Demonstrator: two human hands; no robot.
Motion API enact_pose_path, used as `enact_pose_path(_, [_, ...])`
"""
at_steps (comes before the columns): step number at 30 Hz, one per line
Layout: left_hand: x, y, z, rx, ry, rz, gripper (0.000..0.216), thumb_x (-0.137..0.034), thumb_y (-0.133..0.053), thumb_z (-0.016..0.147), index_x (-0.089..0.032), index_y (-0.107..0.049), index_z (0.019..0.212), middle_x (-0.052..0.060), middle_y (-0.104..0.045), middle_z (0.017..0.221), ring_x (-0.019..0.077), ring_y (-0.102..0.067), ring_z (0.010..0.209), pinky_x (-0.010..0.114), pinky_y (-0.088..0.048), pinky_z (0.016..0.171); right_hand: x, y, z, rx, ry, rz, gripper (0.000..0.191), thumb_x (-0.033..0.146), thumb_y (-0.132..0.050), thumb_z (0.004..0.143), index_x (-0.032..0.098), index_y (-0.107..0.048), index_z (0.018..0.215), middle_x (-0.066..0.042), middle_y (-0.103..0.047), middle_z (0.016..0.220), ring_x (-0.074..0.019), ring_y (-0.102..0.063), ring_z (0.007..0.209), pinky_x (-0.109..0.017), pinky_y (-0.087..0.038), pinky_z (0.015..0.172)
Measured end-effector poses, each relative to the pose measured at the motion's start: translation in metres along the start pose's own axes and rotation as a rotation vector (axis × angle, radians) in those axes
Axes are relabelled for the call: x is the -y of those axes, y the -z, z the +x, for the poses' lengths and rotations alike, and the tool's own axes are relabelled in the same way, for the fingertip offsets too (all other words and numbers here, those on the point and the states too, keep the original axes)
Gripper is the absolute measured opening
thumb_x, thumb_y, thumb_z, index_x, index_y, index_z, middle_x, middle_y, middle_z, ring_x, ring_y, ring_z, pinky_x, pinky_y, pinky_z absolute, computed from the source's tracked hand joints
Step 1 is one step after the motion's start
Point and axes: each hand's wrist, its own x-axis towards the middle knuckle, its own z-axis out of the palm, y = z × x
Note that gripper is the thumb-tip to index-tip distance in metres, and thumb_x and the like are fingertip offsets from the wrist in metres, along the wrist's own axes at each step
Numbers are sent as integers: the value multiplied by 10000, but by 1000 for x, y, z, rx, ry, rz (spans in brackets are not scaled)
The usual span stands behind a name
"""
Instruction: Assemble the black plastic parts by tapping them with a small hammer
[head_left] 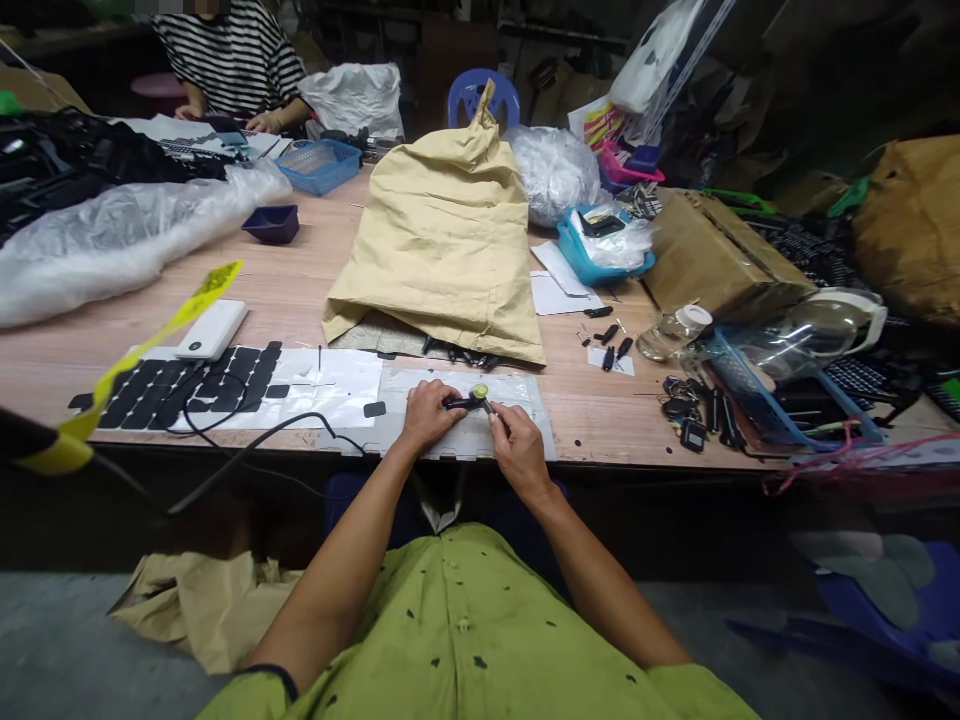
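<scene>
My left hand (433,414) is closed on a small black part (457,403) just above the grey-white work sheet (517,390) at the table's front edge. My right hand (517,448) pinches a thin dark tool (488,406) whose tip points at that part. Between the hands shows a small round yellow-green piece (480,391); I cannot tell whether it is fixed to the part or the tool. A large tan sack (442,230) stands just beyond, with several small black pieces (469,357) at its open mouth.
To the left lie a white sheet with black rectangular pads (232,375), a white power bank (214,330) and a black cable (255,445). On the right are loose black parts (609,340), a glass jar (671,330), a blue basket (787,400) and a carton (712,250). A person (232,60) sits across the table.
</scene>
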Motion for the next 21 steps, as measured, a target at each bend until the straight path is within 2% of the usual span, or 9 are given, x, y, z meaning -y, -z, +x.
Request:
enact_pose_path(8, [-2, 0, 0, 0, 10, 0, 132, -258, -761, 772, -248, -735, 900, 31, -697, 941, 264, -578, 998, 403, -420, 903, 2, -10, 0, 70, 24, -21, 283, 246, -476, 940, 210, -734, 1050, -55, -687, 872, -187, -642, 804, -299, -519, 765])
enact_pose_path(13, [1, -2, 1, 5, -2, -16, 125, -275, -742, 802, -256, -739, 926, 30, -696, 928, 265, -568, 1004, 407, -417, 916, -24, 2, 14, -28, -41, -209, 288, 256, -467, 944, 208, -727, 1058, -63, -670, 899, -188, -614, 791, -296, -488, 737])
enact_pose_path(16, [5, -4, 1, -20, -11, -42, 109, -294, -624, 901, -250, -723, 915, 32, -687, 925, 249, -567, 980, 398, -417, 905, -41, 7, 22, -91, -63, -391, 269, 234, -479, 935, 213, -721, 1049, -67, -649, 902, -195, -583, 804, -294, -453, 722])
enact_pose_path(21, [11, -5, 2, -46, -17, -79, 294, -294, -425, 993, -229, -655, 822, 42, -668, 904, 231, -566, 940, 378, -420, 865, -50, 3, 20, -100, -11, -634, 216, 193, -513, 915, 205, -701, 1022, -69, -604, 882, -209, -524, 826, -300, -387, 708])
